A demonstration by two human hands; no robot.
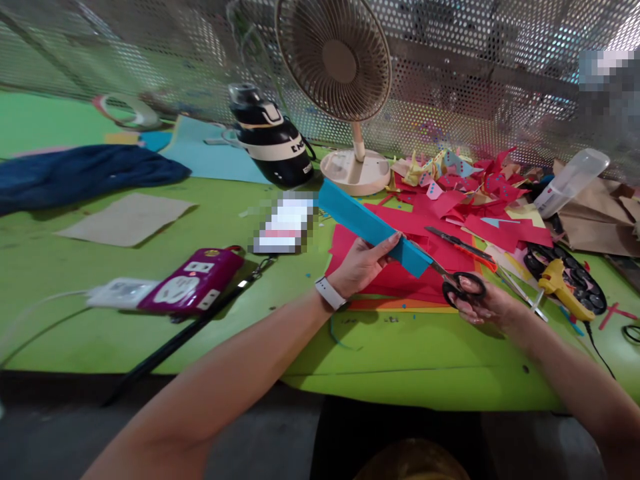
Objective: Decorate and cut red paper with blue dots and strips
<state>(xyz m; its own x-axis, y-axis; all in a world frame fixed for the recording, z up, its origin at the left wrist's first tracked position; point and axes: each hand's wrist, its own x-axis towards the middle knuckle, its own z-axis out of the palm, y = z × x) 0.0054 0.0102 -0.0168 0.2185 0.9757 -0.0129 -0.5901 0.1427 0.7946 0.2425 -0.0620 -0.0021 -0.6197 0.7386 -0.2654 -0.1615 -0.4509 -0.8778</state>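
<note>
A long blue paper strip [357, 219] slants over the red paper sheets [345, 257]. My left hand [361, 268] pinches it near its right part, thumb on top. In my right hand [483, 303] are black-handled scissors [464, 288], with fingers through the loops. Their blades reach the strip's right end, and part of them is hidden by the paper. Just beyond the scissors, an orange and black cutter knife [463, 248] lies on the red paper.
Behind stand a fan [356, 172] and a black bottle [273, 143]. Paper scraps [465, 177], a clear bottle [573, 183] and a yellow glue gun [563, 290] lie right. Left are a phone [285, 225], a purple power strip [193, 281] and dark blue cloth [95, 173].
</note>
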